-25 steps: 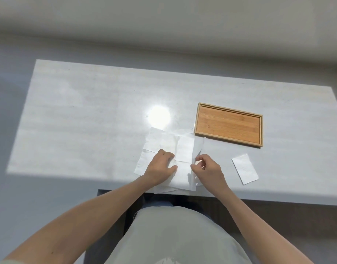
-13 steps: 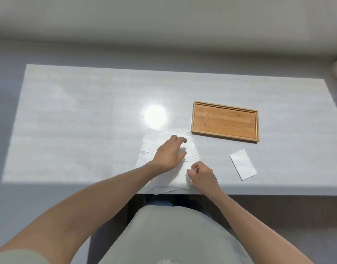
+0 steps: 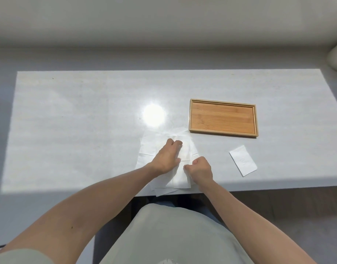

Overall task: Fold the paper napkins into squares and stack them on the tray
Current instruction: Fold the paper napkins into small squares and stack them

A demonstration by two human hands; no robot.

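Left hand [image 3: 166, 158] has slid forward along the napkin pile [image 3: 164, 149] on the bench [image 3: 78, 121], fingers curled, pressing a crease; right hand [image 3: 200, 169] pulled back, pinching the napkin's near edge. Fold underway; tray [image 3: 256, 119] bare, one folded napkin [image 3: 243, 163] waits beside.

A pale, glossy counter [image 3: 78, 130] carries everything, with a bright glare spot on its middle. A wooden tray [image 3: 190, 115] lies flat to the right of centre. Near the front edge a loose pile of white napkins [image 3: 150, 145] is spread, some overhanging that edge. A single folded napkin [image 3: 243, 163] lies apart to the right, in front of the tray.
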